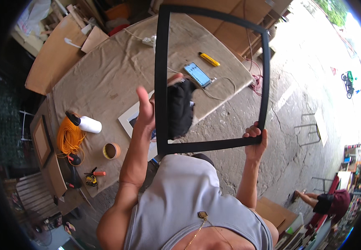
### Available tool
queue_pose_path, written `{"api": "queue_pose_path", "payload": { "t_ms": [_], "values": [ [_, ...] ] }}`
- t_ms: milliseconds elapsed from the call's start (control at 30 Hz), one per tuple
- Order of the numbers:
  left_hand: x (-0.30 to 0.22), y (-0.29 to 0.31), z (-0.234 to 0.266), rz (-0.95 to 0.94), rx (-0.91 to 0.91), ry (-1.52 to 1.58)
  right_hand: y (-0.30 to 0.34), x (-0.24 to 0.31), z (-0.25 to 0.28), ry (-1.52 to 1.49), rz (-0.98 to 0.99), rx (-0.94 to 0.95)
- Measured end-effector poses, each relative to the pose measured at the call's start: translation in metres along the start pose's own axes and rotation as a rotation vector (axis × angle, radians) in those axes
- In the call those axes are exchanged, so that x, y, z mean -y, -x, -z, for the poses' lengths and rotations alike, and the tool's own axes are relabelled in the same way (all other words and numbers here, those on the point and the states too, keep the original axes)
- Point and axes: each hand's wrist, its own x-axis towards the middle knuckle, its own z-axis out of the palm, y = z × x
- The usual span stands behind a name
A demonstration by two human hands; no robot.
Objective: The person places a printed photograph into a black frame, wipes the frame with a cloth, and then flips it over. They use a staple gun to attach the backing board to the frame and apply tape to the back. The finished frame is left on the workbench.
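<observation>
A person in a gray tank top holds up a black frame, the right hand curled around its lower corner. The left hand is open, thumb raised, beside the opposite bar; whether it touches is unclear. Beyond it, a phone and yellow cutter lie on the cloth-covered surface.

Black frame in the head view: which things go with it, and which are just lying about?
Apparently in use:
black frame
right hand, gripping its lower right corner
left hand, spread behind its left bar

Apparently lying about:
phone
yellow cutter
orange cord
white bottle
tape measure
</observation>
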Motion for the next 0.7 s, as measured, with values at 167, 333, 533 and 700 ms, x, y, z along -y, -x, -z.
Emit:
{"api": "queue_pose_path", "payload": {
  "t_ms": [167, 333, 533, 700],
  "values": [
    [0.035, 0.02, -0.02, 0.276, -0.026, -0.429, 0.086, 0.027, 0.044, 0.325, -0.003, -0.258],
    [0.127, 0.039, -0.05, 0.404, -0.073, -0.526, 0.15, 0.055, 0.056, 1.699, 0.431, -0.582],
    [0.242, 0.076, -0.102, 0.526, 0.02, -0.79, 0.173, -0.001, -0.021, 0.779, 0.139, -0.141],
    [0.298, 0.1, -0.134, 0.563, 0.142, -0.905, 0.223, 0.038, 0.007, 1.037, 0.351, -0.458]
  ]
}}
